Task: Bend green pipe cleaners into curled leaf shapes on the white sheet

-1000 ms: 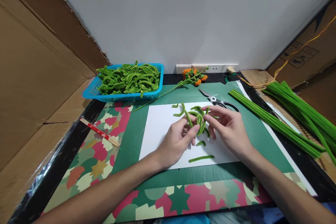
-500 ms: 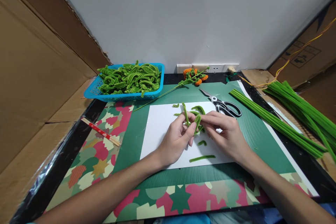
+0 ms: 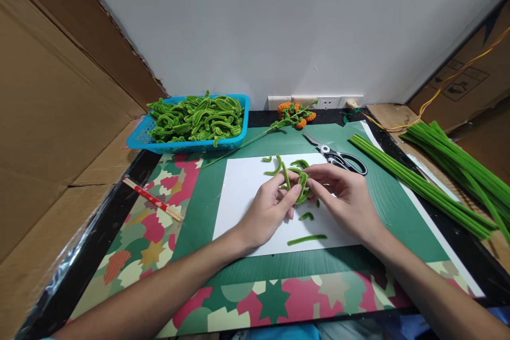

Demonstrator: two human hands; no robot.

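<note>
My left hand [image 3: 271,206] is closed on a fuzzy green pipe cleaner [image 3: 303,183] bent into a narrow loop, pinched between thumb and fingers. A straight end of green pipe cleaner sticks up past the index finger. At the loop's upper right side, my right hand [image 3: 345,194] has its thumb and index finger against the green fuzz. Below the hands, a short bent piece [image 3: 306,216] and a straight piece [image 3: 306,239] lie on a white sheet [image 3: 235,207]. More curved green pieces [image 3: 299,163] lie behind the fingers, partly hidden.
Black-handled scissors [image 3: 338,159] lie behind my right hand. A blue basket [image 3: 187,146] holds many bent green pieces. An orange flower stem [image 3: 279,125] lies at the back. Long green pipe cleaners [image 3: 418,186] are on the right, wrapped chopsticks [image 3: 153,199] on the left.
My right hand's fingers have shifted and spread slightly around the loop's top. The loop in my left hand looks a little more upright.
</note>
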